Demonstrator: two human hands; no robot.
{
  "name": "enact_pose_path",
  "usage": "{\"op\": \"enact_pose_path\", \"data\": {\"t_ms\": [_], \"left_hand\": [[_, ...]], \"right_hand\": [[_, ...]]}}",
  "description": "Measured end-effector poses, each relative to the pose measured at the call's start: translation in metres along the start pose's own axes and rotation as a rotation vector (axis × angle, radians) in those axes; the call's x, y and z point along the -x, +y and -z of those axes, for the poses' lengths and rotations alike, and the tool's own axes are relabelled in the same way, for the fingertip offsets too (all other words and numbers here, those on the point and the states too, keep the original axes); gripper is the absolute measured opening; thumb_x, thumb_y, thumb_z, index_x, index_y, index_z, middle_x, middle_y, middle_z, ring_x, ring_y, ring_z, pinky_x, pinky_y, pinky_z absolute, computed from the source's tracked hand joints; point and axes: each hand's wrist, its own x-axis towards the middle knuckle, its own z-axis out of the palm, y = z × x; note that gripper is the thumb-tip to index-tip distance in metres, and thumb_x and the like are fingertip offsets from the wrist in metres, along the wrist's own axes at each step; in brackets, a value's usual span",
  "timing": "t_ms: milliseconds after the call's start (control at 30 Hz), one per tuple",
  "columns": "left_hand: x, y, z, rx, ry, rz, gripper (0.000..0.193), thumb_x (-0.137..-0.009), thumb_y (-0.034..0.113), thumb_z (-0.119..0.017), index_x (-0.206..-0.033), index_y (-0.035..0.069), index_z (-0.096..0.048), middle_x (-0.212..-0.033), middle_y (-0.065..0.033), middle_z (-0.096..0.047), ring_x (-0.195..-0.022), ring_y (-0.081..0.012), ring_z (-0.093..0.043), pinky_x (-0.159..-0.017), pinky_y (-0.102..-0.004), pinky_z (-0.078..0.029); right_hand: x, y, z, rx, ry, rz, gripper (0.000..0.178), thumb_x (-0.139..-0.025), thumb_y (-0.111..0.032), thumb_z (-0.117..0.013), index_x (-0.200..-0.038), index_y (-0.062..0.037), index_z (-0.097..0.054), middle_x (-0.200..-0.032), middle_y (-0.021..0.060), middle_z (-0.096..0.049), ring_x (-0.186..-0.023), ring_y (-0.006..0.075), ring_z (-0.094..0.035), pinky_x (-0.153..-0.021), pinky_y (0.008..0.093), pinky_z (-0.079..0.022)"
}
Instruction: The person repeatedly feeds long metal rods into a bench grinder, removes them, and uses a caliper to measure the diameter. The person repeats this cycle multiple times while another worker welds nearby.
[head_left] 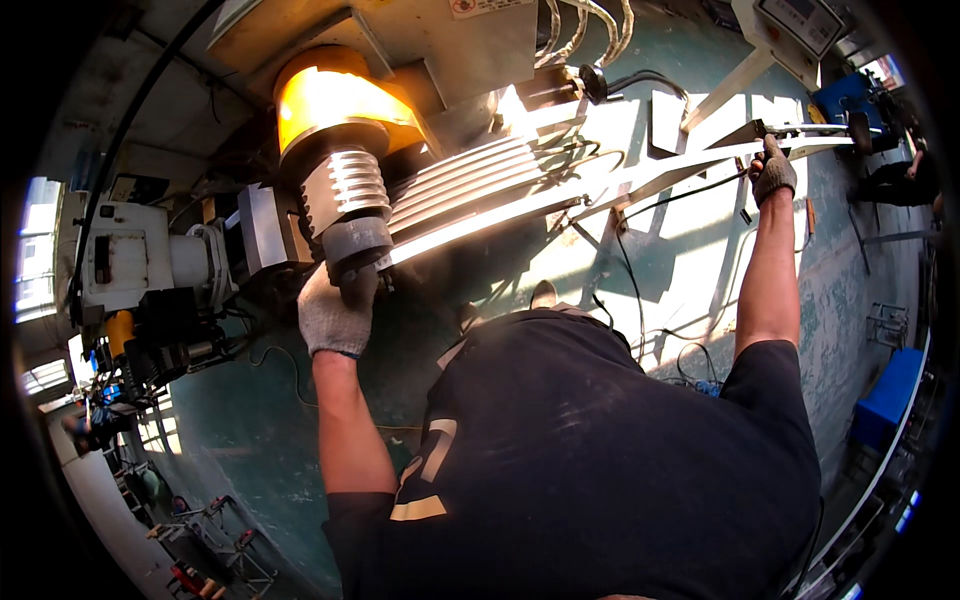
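A long pale metal bar (490, 212) runs from the steel machine head at the left to the far right. My right hand (772, 172), in a grey work glove, is closed around its far-right stretch, with the arm reaching out. My left hand (336, 312), in a similar glove, is raised against the underside of a grey steel cylinder (357, 242). Its fingers are mostly hidden behind the cylinder and the bar's near end. Above the cylinder sits a grooved steel block (343, 186) under a yellow machine part (345, 105). Ribbed metal (465, 180) lies behind the bar.
A white machine unit (125, 255) stands at the left. A control box on a post (800, 25) is at the far right. Cables (632, 265) trail over the green, sunlit floor (270, 430). A blue box (888, 398) lies at the right. Another person (905, 180) is at the right edge.
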Motion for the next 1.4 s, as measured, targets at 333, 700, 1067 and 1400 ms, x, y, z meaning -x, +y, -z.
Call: {"op": "enact_pose_path", "data": {"t_ms": [333, 700, 1067, 1400], "left_hand": [[-0.004, -0.018, -0.012, -0.062, -0.006, -0.02, 0.035, -0.095, 0.04, -0.073, -0.106, 0.007, -0.077, -0.101, -0.019, -0.077, -0.101, -0.0424, -0.073, -0.084, -0.0499, -0.058], [-0.003, -0.005, -0.004, -0.003, -0.007, 0.032, 0.037, -0.096, 0.043, -0.072, -0.111, 0.009, -0.076, -0.105, -0.0187, -0.077, -0.103, -0.0427, -0.072, -0.087, -0.0492, -0.058], [0.016, 0.058, -0.01, 0.553, 0.033, 0.279, 0.024, -0.085, 0.02, -0.085, -0.097, 0.001, -0.076, -0.086, -0.009, -0.075, -0.081, -0.0179, -0.072, -0.081, -0.035, -0.057], [0.011, 0.076, -0.051, 0.354, 0.322, 0.001, 0.029, -0.085, 0.019, -0.086, -0.104, -0.001, -0.075, -0.093, -0.0132, -0.077, -0.084, -0.0259, -0.075, -0.083, -0.0364, -0.059]], "right_hand": [[-0.004, 0.004, -0.001, -0.006, -0.018, -0.005, 0.026, -0.105, -0.04, -0.072, -0.103, -0.0134, -0.072, -0.068, -0.0071, -0.051, -0.05, 0.0064, -0.043, -0.045, 0.0227, -0.03], [0.001, 0.004, -0.002, -0.037, -0.032, 0.028, 0.026, -0.105, -0.039, -0.071, -0.102, -0.0139, -0.07, -0.068, -0.0074, -0.052, -0.05, 0.0059, -0.043, -0.045, 0.0212, -0.031], [0.3, 0.058, -0.157, 0.248, -0.645, 0.24, 0.032, -0.113, -0.027, -0.057, -0.109, 0.0005, -0.073, -0.065, -0.0011, -0.055, -0.052, 0.0074, -0.051, -0.049, 0.0226, -0.039], [0.358, 0.077, -0.223, 0.452, -0.645, -0.136, 0.04, -0.097, -0.034, -0.079, -0.084, 0.0, -0.064, -0.071, 0.0048, -0.064, -0.052, 0.01, -0.06, -0.047, 0.0258, -0.049]]}}
